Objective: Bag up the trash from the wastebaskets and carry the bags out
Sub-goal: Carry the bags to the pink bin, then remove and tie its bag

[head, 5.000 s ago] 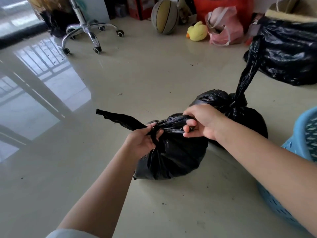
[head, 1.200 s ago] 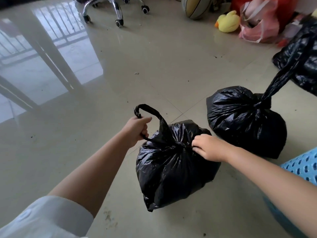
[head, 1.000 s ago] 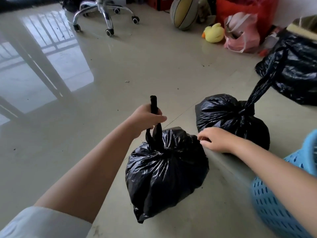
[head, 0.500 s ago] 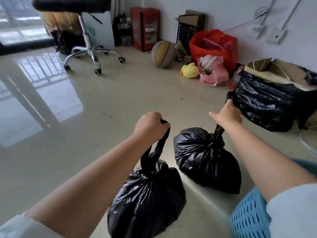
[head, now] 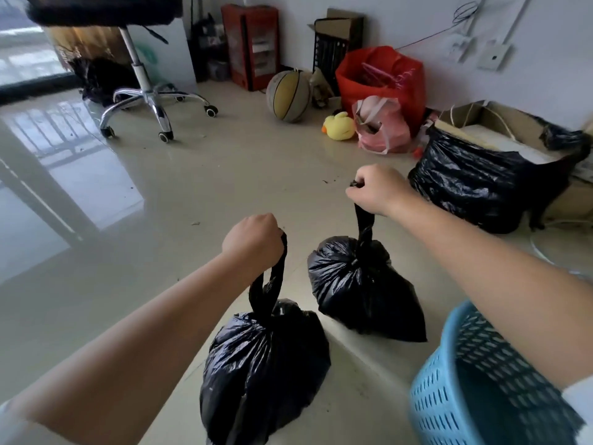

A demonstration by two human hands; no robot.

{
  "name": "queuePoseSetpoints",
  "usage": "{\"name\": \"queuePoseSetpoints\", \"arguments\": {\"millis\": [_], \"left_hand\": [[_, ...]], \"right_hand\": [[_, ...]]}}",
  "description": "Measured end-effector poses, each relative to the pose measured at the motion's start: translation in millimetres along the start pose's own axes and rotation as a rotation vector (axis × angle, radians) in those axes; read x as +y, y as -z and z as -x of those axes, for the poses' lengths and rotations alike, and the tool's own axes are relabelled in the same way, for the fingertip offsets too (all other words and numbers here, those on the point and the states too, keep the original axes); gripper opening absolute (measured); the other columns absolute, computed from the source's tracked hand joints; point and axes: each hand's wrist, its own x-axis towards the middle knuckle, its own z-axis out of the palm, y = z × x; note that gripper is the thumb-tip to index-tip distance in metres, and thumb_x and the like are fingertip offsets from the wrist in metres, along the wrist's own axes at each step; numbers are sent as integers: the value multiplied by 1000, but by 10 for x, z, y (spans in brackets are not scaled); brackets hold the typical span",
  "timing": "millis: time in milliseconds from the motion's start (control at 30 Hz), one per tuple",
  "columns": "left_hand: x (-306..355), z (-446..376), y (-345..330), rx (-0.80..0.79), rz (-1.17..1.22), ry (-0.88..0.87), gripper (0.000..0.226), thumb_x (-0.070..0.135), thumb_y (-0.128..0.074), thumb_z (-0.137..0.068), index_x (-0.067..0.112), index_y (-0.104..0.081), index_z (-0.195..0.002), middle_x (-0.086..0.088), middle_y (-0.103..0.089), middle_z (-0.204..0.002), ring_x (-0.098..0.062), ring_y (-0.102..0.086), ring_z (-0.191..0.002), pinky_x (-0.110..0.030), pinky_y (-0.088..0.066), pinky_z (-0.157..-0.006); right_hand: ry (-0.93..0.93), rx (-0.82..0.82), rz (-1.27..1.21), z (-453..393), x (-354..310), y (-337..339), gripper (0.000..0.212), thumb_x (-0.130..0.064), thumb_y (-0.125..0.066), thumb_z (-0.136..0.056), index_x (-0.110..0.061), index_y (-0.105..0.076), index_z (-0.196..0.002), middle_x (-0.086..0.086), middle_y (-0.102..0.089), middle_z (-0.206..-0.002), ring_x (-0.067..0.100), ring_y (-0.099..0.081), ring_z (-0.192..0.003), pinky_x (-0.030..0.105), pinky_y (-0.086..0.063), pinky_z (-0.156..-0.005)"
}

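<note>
My left hand [head: 253, 242] is curled tight around the knotted loop of the nearer black trash bag [head: 263, 374], which hangs straight down from my fist. My right hand [head: 380, 189] grips the twisted neck of the second trash bag [head: 362, 287], a little farther out over the glossy floor [head: 160, 220]. A blue wastebasket [head: 475, 390] sits under my right forearm, and a larger black bag [head: 475, 181] rests by the wall near a yellow duck toy [head: 340, 126].
</note>
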Motion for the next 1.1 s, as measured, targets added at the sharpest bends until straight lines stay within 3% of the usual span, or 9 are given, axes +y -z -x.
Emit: {"name": "queuePoseSetpoints", "arguments": {"millis": [67, 133, 300, 500, 600, 667, 800, 900, 1100], "left_hand": [[78, 134, 235, -43, -11, 37, 13, 8, -35, -93, 5, -44, -84, -13, -51, -87, -27, -43, -77, -32, -36, -64], [184, 271, 530, -84, -12, 44, 15, 6, -36, -92, 2, -50, -96, -18, -59, -102, -30, -49, -82, -32, -37, -66], [600, 519, 1501, -124, 0, 42, 21, 7, -36, -93, 0, -52, -103, -20, -61, -111, -33, -55, -96, -33, -37, -68], [1394, 944, 3017, -115, 5, -6, 24, 14, -38, -94, 2, -55, -105, -19, -60, -111, -34, -57, -100, -32, -37, -69], [1913, 1230, 3687, -121, -54, -128, 24, 14, -39, -93, 3, -58, -103, -17, -61, -109, -32, -58, -97, -33, -39, -67], [2290, 1398, 4047, -119, -94, -219, 22, 13, -41, -93, 4, -58, -103, -15, -62, -109, -33, -59, -98, -34, -43, -69], [3084, 1836, 4477, -97, -301, -476, 23, 8, -43, -92, 7, -56, -111, -13, -61, -115, -32, -58, -105, -35, -44, -71], [3676, 2346, 4594, -38, -467, -705, 32, 3, -41, -91, 6, -51, -121, -14, -56, -124, -33, -55, -113, -37, -46, -80], [4779, 3760, 4360, -86, -507, -1111, 33, 1, -43, -90, 9, -56, -119, -11, -61, -119, -29, -57, -109, -30, -40, -69]], "right_hand": [[38, -68, 17, 87, -189, 196, 17, -12, -50, -85, 3, -58, -83, 21, -63, -88, 36, -55, -88, 31, -36, -63], [31, -90, -7, 179, -363, 469, 19, -12, -48, -87, 3, -58, -93, 23, -64, -99, 36, -56, -92, 31, -36, -66], [-15, -59, -102, 272, -625, 1456, 22, -14, -46, -91, 2, -56, -102, 24, -64, -104, 36, -56, -96, 30, -33, -67], [-28, -79, -221, 599, -812, 3147, 20, -15, -47, -91, 1, -57, -97, 23, -64, -95, 31, -57, -88, 26, -29, -64], [-80, -23, -245, 891, -841, 4023, 20, -15, -48, -90, 2, -57, -95, 21, -65, -94, 34, -58, -90, 31, -36, -65], [-118, 41, -248, 1123, -810, 4547, 23, -14, -50, -90, 3, -58, -102, 21, -63, -104, 33, -57, -98, 34, -41, -76], [-195, 174, -137, 1823, -613, 5371, 27, -16, -49, -91, 2, -56, -110, 17, -56, -115, 29, -54, -103, 28, -36, -75], [-302, 277, -28, 2531, -442, 5851, 22, -18, -47, -92, 0, -57, -101, 15, -57, -106, 28, -55, -92, 31, -38, -69], [-557, 418, 191, 4176, -123, 6526, 20, -17, -45, -92, 0, -56, -95, 13, -58, -100, 30, -56, -83, 34, -39, -63]]}}
